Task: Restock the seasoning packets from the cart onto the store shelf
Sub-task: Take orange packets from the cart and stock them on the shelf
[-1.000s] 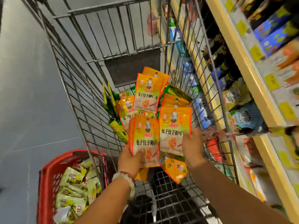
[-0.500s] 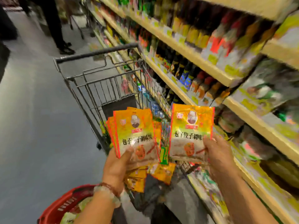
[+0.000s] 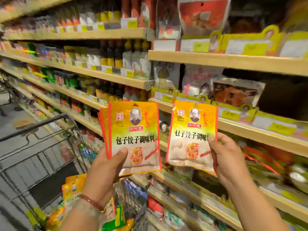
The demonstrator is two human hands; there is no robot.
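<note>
- Wire metal shopping cart (image 3: pixel 43 147) is seen far left, below hand level; more orange-yellow packets (image 3: pixel 73 182) are left lying in it, so restock is judged only partly done.
- Left hand (image 3: pixel 106 165) is clamped on a fanned stack of flat orange-yellow foil seasoning packets w/ red edges (image 3: pixel 135 137); thumb is laid across the front face, other fingers are hidden behind. Stack is held upright, long axis vertical, print facing the camera.
- Beaded bracelet (image 3: pixel 90 201) is worn on the left wrist.
- Right hand (image 3: pixel 226 162) is pinching a single matching orange-yellow seasoning packet (image 3: pixel 191 135) by its right edge, thumb on front; also upright, long axis vertical. The 2 bundles are held side by side, near each other, not touching.
- Key relation: wooden-edged store shelf w/ yellow price tags (image 3: pixel 250 129) lies beyond and to the right of both hands, its front edge running behind the right packet's top. Right hand is judged nearer to it, so its packet prob goes in first, pushed fwd and right.
- Exact slot for this product can't be told; shelf area is blurred. Dark gap (image 3: pixel 283 100) upper right may be free space.
</note>
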